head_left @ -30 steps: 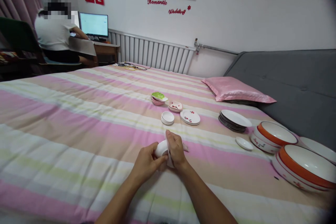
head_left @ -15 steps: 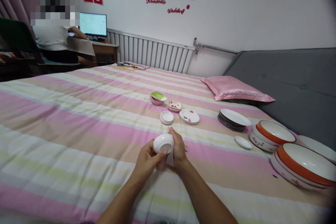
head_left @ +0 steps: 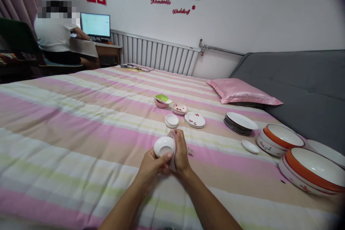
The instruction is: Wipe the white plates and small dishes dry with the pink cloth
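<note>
A broad, open stretch of bed lies left of the hands, its far-left edge running toward a seated person. The left hand grips a white bowl on its side, base showing, thumb near the foot. Beyond the hands stand a green dish and small bowls. The right hand is closed around a pale cloth against the bowl's right edge. Ahead and to its right come flowered plates, a plate stack, a saucer and orange-rimmed bowls filling the far right, with bed between them and the hand.
</note>
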`<state>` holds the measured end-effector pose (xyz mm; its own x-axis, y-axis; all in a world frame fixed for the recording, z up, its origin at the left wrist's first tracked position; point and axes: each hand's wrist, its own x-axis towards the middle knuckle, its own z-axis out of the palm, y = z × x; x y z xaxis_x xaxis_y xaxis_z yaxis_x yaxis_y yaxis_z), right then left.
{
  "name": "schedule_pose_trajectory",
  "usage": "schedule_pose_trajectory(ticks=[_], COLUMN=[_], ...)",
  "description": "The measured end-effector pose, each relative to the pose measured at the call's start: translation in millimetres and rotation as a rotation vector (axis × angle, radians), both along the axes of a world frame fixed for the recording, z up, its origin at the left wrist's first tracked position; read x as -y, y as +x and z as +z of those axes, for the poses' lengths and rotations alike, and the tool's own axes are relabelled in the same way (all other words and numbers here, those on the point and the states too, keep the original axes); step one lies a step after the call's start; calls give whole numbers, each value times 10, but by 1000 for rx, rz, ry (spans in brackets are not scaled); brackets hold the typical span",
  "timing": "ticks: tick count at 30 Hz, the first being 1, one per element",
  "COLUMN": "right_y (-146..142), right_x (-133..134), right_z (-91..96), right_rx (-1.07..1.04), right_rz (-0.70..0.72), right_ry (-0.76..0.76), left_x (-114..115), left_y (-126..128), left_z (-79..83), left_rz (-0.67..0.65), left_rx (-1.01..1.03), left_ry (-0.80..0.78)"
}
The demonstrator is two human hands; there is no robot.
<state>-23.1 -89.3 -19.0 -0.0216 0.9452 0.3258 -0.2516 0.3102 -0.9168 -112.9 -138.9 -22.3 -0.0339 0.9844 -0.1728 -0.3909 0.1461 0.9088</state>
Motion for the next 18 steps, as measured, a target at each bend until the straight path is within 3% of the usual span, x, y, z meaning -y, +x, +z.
schedule_pose_trajectory(ticks=[11,18], right_y=[12,-17], right_x=[40,42], right_z=[22,29], right_rx=[38,-25], right_rz=[44,216], right_ry=[25,-31], left_x=[-53,-36], left_y=[-1,35], left_z=[-10,-16], left_rz=[35,81], left_rx=[-128,-107], left_ry=[13,-45])
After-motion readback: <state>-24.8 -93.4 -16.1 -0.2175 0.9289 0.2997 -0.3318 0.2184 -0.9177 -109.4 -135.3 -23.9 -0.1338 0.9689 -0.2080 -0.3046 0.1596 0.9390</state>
